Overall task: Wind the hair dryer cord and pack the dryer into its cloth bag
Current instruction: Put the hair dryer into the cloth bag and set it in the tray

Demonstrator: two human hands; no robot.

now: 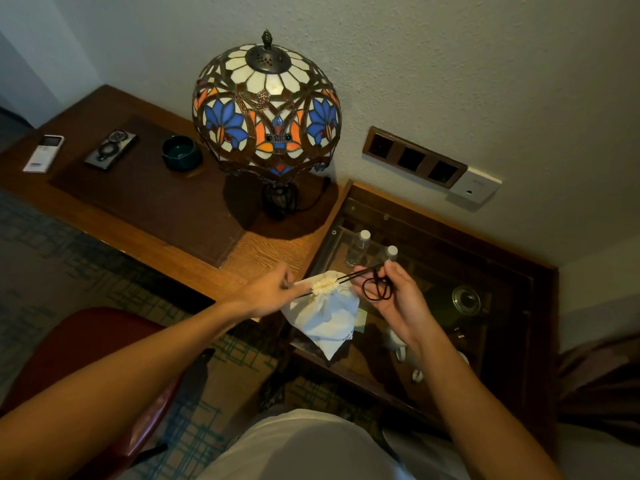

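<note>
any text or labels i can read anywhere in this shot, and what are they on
Cloth bag: dark print near its lower edge, only a fragment like "ion" shows; the rest is folded under and blurred.
White remote: a small dark mark near its bottom end, too small to read.
White wall plate: a faint mark at its top, unreadable.
Nothing else shows text.

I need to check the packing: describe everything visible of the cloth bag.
The cloth bag is white, soft fabric, with dark printed lettering near its lower edge. Its mouth is gathered shut into a tight ruffle by a dark drawstring. It bulges, but its contents are hidden. It hangs tilted over the glass-topped cabinet, beside the wooden desk. The left hand pinches at the ruffle; the right hand holds the drawstring's loops.
</note>
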